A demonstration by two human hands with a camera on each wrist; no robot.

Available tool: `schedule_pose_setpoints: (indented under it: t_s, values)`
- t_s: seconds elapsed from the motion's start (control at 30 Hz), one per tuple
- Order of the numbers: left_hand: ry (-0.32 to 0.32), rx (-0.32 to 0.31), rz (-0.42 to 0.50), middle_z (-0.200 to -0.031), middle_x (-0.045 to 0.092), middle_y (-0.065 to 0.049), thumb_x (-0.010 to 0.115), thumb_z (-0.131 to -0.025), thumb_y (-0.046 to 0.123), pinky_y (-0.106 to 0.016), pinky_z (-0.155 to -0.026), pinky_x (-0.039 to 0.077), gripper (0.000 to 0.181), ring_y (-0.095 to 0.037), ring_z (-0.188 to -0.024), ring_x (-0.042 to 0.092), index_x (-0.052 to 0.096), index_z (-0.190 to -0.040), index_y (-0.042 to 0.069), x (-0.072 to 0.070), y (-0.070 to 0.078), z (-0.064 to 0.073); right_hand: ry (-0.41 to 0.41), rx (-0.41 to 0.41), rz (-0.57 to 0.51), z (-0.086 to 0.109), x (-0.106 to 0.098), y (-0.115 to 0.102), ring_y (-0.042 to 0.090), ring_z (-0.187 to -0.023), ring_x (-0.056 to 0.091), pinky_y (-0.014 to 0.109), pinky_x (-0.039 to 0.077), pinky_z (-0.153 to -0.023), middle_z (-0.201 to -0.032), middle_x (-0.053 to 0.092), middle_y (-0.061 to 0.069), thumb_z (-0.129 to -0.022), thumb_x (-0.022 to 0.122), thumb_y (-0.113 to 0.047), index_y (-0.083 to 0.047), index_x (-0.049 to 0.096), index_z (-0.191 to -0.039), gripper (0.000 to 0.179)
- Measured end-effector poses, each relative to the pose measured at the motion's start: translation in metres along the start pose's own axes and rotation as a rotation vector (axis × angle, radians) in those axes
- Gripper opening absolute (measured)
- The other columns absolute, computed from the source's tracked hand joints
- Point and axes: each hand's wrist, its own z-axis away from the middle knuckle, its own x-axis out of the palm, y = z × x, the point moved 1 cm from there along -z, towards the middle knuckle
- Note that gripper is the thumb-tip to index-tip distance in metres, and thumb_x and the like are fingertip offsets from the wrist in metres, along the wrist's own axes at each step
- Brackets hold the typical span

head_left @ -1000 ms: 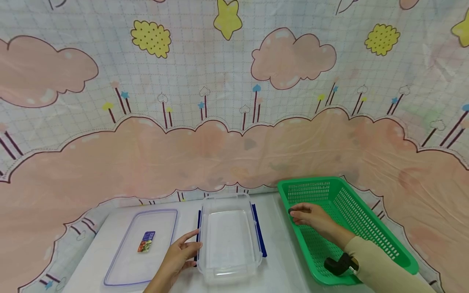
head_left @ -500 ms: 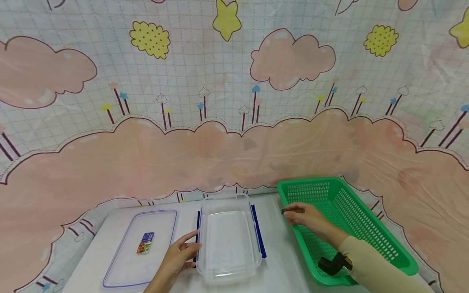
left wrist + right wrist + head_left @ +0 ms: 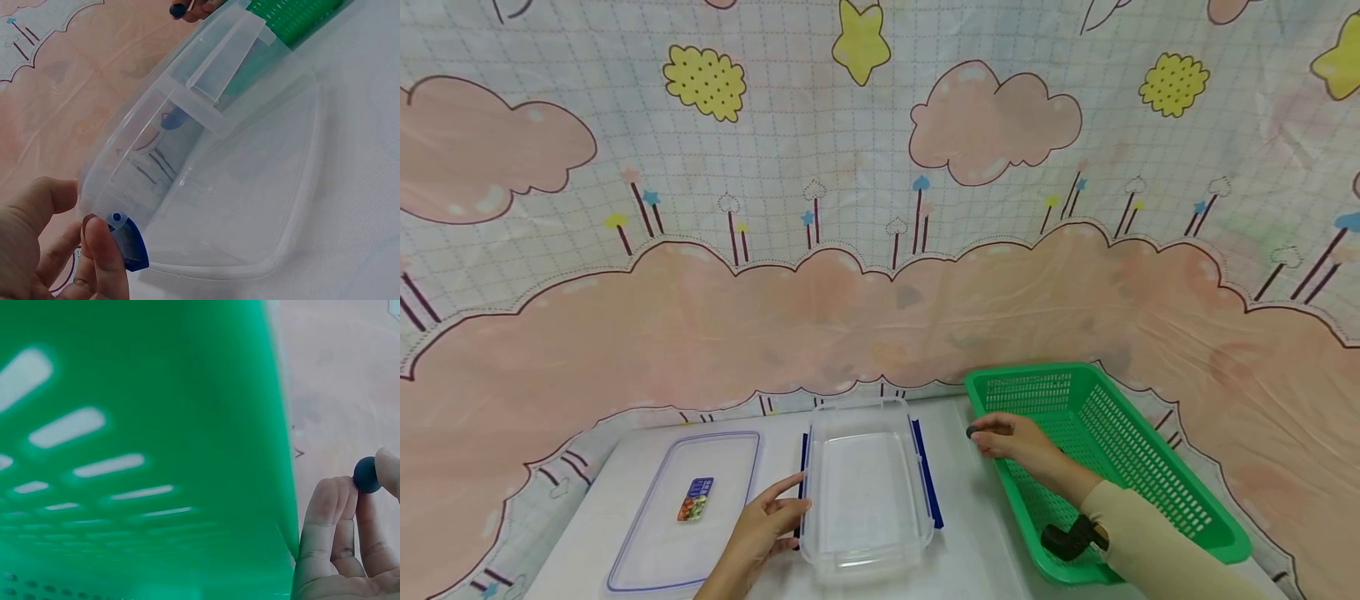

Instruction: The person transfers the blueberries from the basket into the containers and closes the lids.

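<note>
A clear plastic food container [image 3: 867, 546] with dark blue side latches [image 3: 928, 475] stands lidless at the middle of the table. My left hand [image 3: 763, 523] holds its left edge; in the left wrist view the fingers [image 3: 106, 250] curl by a blue latch [image 3: 130, 244] at the rim. Between thumb and fingertips my right hand [image 3: 1011, 442] pinches a small dark blue ball [image 3: 366, 475]. That hand is raised just over the left rim of a green plastic basket [image 3: 1018, 512], with the ball outside the rim, right of the container.
The container's clear lid [image 3: 647, 533], blue-edged with a food label [image 3: 696, 500], lies flat at the left of the white table [image 3: 587, 508]. A patterned cloth [image 3: 850, 325] hangs behind. A black wrist camera [image 3: 1066, 542] on the right wrist hangs over the basket.
My right hand has moved left with the ball, from above the basket's rim to beyond it, toward the container. The left hand keeps its place on the container.
</note>
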Motion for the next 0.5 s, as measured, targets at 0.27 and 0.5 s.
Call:
schedule_pose_setpoints:
  t_s: [0.27,0.5]
  values:
    - [0.001,0.005,0.002,-0.101,0.063,-0.009,0.070,-0.091,0.018,-0.030,-0.061,0.055,0.055,-0.018,-0.081,0.058,0.052,-0.142,0.008,0.0001,-0.0001,0.0004,-0.026,0.003,-0.008,-0.0012,0.0029,-0.0050,0.017,-0.091,0.064,0.038,0.056,-0.087,-0.102,0.067,0.006,-0.091,0.072,-0.027,0.004,0.060,-0.122,0.046]
    - [-0.002,0.008,0.005,-0.099,0.063,-0.009,0.070,-0.091,0.017,-0.030,-0.060,0.055,0.055,-0.018,-0.080,0.057,0.052,-0.142,0.008,-0.0002,-0.0004,0.0003,-0.041,-0.008,-0.033,-0.0032,0.0055,-0.0089,0.017,-0.089,0.063,0.036,0.056,-0.086,-0.099,0.067,0.004,-0.091,0.072,-0.025,0.005,0.059,-0.121,0.044]
